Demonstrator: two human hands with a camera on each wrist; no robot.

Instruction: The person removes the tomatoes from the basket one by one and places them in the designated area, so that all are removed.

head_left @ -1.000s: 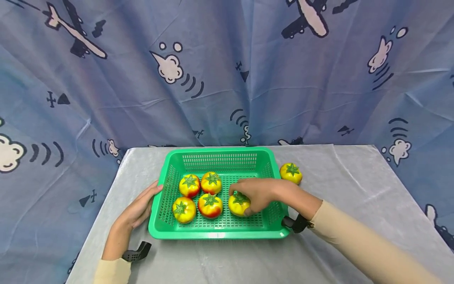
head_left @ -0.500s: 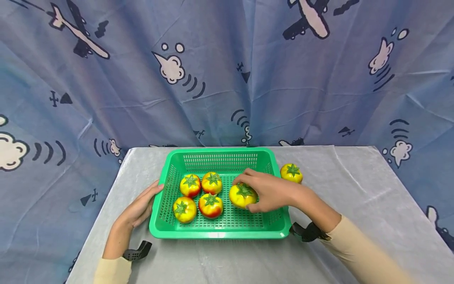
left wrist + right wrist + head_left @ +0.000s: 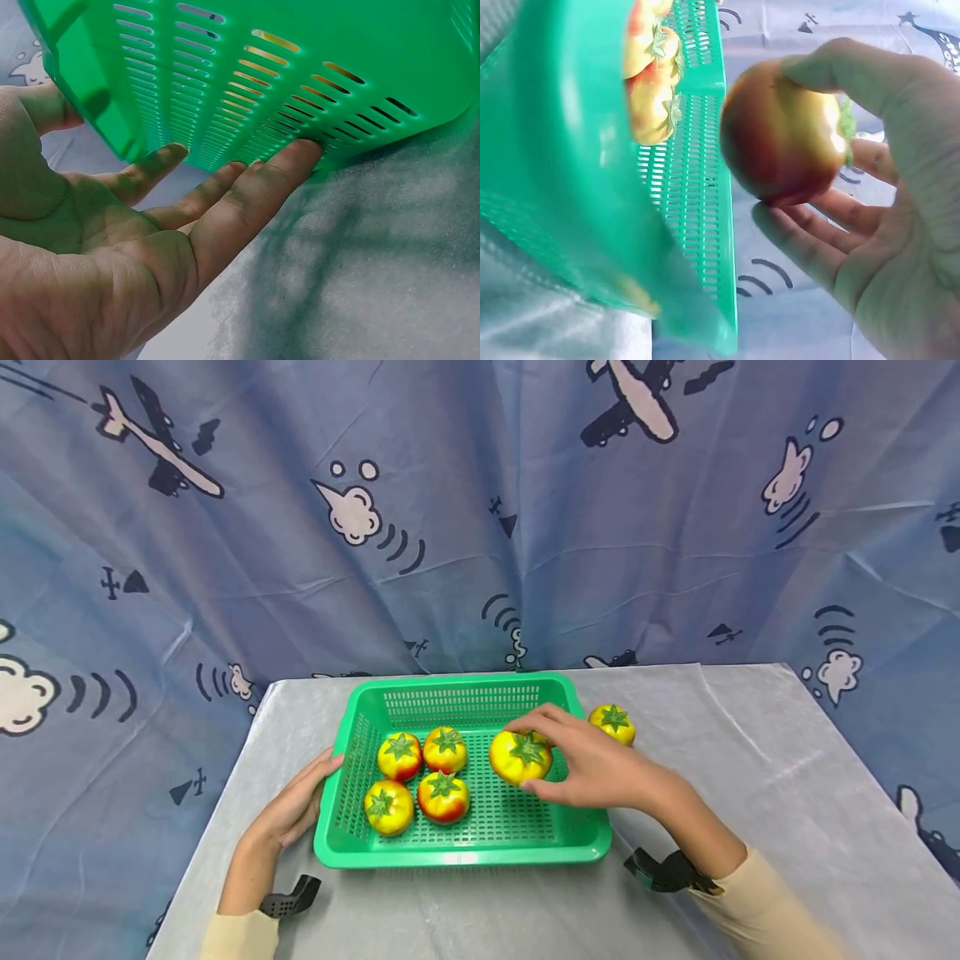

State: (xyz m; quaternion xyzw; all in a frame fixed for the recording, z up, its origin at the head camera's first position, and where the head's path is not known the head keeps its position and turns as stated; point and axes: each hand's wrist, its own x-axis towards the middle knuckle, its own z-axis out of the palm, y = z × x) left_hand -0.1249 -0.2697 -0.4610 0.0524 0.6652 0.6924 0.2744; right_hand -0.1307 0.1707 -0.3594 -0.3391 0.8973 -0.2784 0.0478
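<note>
Above the basket (image 3: 462, 858), the right hand (image 3: 594, 766) is holding a fruit (image 3: 510, 767)

The right hand's grip is clamping the fruit, the thumb pressing on one side and the fingers curling round the other. Over the right half of the basket, the fruit is hanging clear of the slotted floor, its green leaf (image 3: 530, 747) facing up and toward the palm. The right wrist view is showing a red-brown side on it.

To its left, four more fruits (image 3: 443, 798) are sitting close together in the basket, two at the rear and two in front, all yellow with green leaves and several showing red patches. At the basket's left side, the left hand (image 3: 294, 803) is touching the outer wall and rim; its grip is staying loose, the fingers lying nearly straight and apart.

Just beyond the basket's right wall, a lone fruit (image 3: 611, 723) is resting on the worktop (image 3: 720, 735), near the right hand. Both wrists are wearing black mounts (image 3: 291, 898) below beige sleeves (image 3: 238, 937). Behind the worktop, a blue curtain (image 3: 465, 560) is hanging, its print showing planes and clouds.
</note>
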